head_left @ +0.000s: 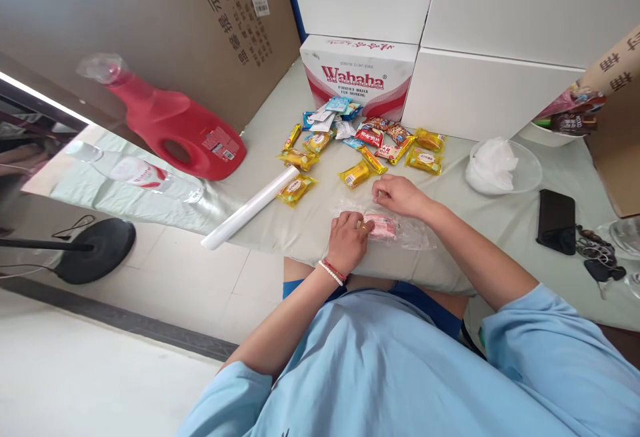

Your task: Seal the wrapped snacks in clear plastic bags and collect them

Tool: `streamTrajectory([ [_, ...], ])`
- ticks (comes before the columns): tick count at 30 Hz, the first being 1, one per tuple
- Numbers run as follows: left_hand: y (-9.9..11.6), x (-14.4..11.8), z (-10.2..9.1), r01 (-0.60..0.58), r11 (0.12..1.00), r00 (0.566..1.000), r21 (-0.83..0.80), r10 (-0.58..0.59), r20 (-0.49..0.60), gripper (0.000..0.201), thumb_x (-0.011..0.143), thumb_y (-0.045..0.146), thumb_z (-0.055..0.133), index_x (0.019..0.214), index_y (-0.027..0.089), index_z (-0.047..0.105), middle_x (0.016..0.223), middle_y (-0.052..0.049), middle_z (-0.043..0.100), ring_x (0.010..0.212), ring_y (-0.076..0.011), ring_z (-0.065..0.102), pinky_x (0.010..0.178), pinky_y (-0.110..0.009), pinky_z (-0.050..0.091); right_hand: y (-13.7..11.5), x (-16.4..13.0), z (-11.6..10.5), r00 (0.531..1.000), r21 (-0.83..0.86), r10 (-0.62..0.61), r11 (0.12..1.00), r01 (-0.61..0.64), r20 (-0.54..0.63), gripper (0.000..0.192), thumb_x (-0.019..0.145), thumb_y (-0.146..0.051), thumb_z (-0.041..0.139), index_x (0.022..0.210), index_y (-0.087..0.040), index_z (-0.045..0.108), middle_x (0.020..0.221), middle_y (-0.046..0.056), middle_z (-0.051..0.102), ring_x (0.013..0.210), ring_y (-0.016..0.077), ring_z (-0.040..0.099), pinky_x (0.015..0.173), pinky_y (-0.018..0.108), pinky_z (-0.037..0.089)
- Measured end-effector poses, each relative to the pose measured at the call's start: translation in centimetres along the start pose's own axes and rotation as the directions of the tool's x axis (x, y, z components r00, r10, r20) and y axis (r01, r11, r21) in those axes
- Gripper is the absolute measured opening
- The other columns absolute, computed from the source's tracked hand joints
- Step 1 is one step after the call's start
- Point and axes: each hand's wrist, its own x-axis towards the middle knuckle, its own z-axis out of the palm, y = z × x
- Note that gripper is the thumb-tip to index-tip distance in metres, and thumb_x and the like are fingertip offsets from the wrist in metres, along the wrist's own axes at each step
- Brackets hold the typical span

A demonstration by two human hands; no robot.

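A pink-and-white packet [383, 226] lies on a crumpled sheet of clear plastic film [417, 235] near the table's front edge. My left hand [349, 240] rests on the left part of the film with bent fingers, the thumb side touching the packet. Just beyond the packet is my right hand [399, 195], its fingers curled into a pinch at the film's far side. Whatever lies between those fingertips is too small to make out. A yellow-wrapped snack [356, 174] sits beyond the hands, beside a slim yellow packet [373, 160].
A roll of clear film [250, 208] lies at the left, near a red jug [173, 124] and a water bottle [137, 174]. Several snacks spread before a Wahaba carton [357, 77]. At the right are a bowl with a white bag [493, 165], a phone [557, 221] and keys [597, 254].
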Motion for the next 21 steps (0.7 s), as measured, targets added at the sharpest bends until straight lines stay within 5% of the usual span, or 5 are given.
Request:
streamTrajectory([
  [3,-0.9,-0.1,0.2,0.021,0.998,0.999,-0.059,-0.019,0.026,0.028,0.099,0.021,0.054,0.110,0.030,0.078,0.108,-0.010,0.070,0.105,-0.0286,0.057,0.086,-0.045,0.044,-1.9,-3.0,2.3,0.988,-0.040,-0.135,0.990,0.138,0.068,0.026,0.099,-0.019,0.052,0.115,-0.019,0.073,0.106,0.007,0.067,0.085,0.0175,0.062,0.074,0.026,0.040],
  [7,-4.1,-1.1,0.6,-0.036,0.953,0.999,-0.299,0.039,0.004,0.030,0.093,0.014,0.052,0.100,0.026,0.078,0.115,-0.008,0.074,0.113,-0.0252,0.063,0.101,-0.046,0.047,-3.3,-6.0,5.9,0.989,-0.164,-0.107,0.979,0.123,0.103,0.044,0.104,-0.018,0.040,0.144,-0.026,0.058,0.121,0.010,0.066,0.091,0.0213,0.064,0.068,0.029,0.039],
  [10,-7.3,-2.0,0.5,0.100,0.866,0.989,-0.490,-0.141,-0.048,0.031,0.090,0.016,0.049,0.100,0.025,0.077,0.111,-0.006,0.076,0.109,-0.0221,0.068,0.104,-0.044,0.050,-3.5,-6.7,7.0,0.985,-0.201,-0.109,0.970,0.134,0.133,0.050,0.104,-0.015,0.038,0.149,-0.030,0.053,0.123,0.009,0.067,0.096,0.0235,0.065,0.067,0.030,0.038],
  [15,-9.7,-0.2,0.0,0.420,0.653,0.772,-0.631,-0.622,-0.131,0.033,0.098,0.042,0.048,0.115,0.024,0.070,0.120,-0.007,0.074,0.113,-0.0231,0.068,0.104,-0.042,0.052,-4.4,-6.4,6.6,0.979,-0.229,-0.096,0.964,0.136,0.177,0.046,0.103,-0.014,0.039,0.143,-0.027,0.058,0.124,0.011,0.067,0.103,0.0246,0.066,0.063,0.031,0.038],
  [21,-7.2,3.4,0.6,0.428,0.833,0.899,-0.350,-0.433,0.069,0.048,0.085,0.058,0.071,0.112,0.018,0.071,0.145,-0.018,0.060,0.149,-0.0395,0.041,0.122,-0.059,0.033,-4.2,-6.6,6.7,0.981,-0.179,-0.110,0.974,0.138,0.157,0.045,0.104,-0.016,0.043,0.143,-0.027,0.061,0.123,0.011,0.068,0.104,0.0241,0.065,0.069,0.029,0.042],
])
